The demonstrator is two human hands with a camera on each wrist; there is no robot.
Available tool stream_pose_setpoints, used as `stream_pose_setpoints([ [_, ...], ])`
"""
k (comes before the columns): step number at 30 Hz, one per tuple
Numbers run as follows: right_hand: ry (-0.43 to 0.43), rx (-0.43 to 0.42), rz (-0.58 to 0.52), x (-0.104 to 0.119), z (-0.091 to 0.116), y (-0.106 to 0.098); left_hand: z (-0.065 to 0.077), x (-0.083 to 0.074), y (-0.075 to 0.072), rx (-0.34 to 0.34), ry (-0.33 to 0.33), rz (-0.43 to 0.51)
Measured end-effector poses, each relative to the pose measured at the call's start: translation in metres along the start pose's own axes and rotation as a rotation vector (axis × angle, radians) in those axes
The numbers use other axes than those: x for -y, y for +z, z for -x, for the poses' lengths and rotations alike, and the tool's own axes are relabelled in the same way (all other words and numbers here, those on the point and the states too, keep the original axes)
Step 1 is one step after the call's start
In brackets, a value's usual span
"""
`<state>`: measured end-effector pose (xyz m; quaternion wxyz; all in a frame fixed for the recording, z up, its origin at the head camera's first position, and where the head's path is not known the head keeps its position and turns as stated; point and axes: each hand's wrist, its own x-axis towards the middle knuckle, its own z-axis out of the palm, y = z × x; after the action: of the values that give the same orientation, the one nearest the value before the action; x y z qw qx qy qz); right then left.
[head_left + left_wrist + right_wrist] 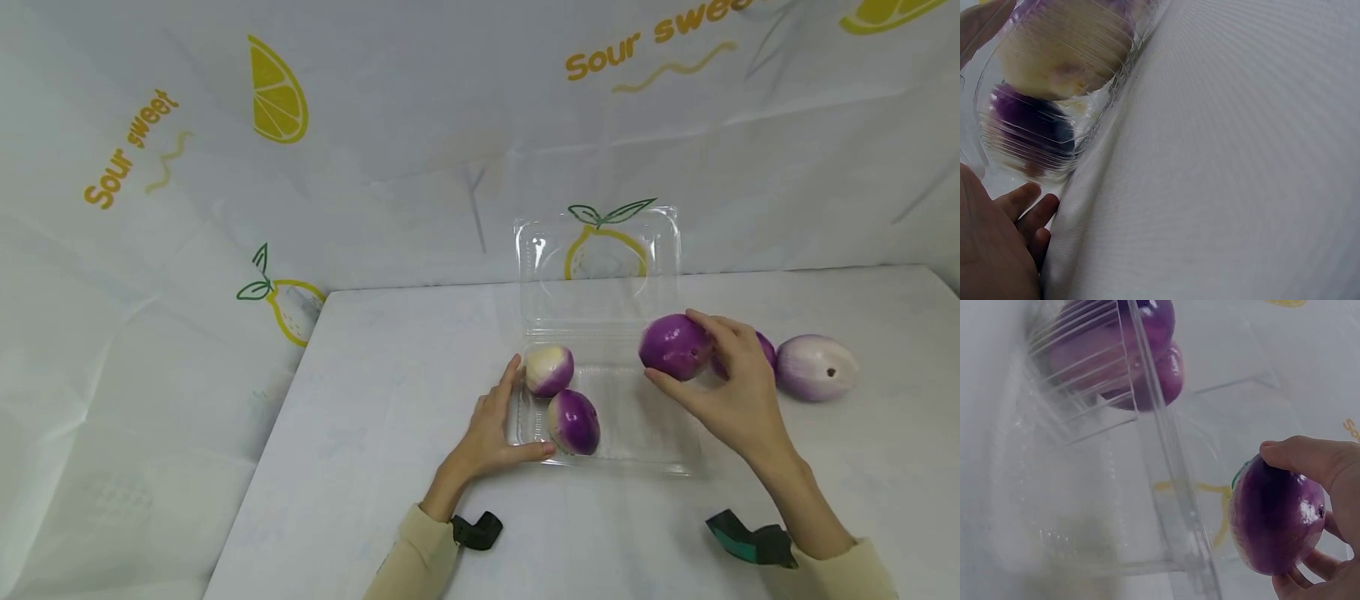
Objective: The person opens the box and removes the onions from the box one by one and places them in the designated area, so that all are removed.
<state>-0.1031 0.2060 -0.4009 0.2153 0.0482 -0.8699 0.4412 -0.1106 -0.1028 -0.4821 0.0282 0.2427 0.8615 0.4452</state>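
Note:
A clear plastic clamshell box (645, 425) stands with its lid (600, 292) raised at the back. Two purple-and-white turnips lie in its left half, a paler one (549, 371) behind a darker one (574, 422). At the box's front left corner, my left hand (491, 429) is spread with fairly straight fingers along the side and the thumb at the front edge. My right hand (738, 392) pinches a glossy purple turnip (675, 347) between thumb and fingers, above the right part of the box. In the right wrist view that turnip (1275, 519) shows a small dark hole.
To the right of the box lie a mostly white turnip (817, 367) and a purple one (765, 352), the latter partly hidden by my right hand. A white table (375, 375) carries everything. Behind it hangs a white cloth (420, 125) with lemon prints.

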Motion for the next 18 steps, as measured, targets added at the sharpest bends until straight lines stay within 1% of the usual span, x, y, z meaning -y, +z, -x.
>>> stream_pose_setpoints([
  [4,0.023,-0.023,0.001,-0.002,0.000,-0.009,0.000,0.001,0.001,-0.005,0.015,-0.003],
  [10,0.073,-0.035,-0.014,-0.011,-0.001,-0.023,0.001,-0.001,0.000,-0.012,0.027,0.002],
  [14,0.104,-0.089,-0.009,-0.016,-0.001,-0.033,0.000,-0.001,0.000,-0.016,0.038,0.006],
  [18,0.155,-0.143,-0.029,-0.018,-0.003,-0.044,-0.001,0.001,0.000,-0.008,0.030,0.010],
])
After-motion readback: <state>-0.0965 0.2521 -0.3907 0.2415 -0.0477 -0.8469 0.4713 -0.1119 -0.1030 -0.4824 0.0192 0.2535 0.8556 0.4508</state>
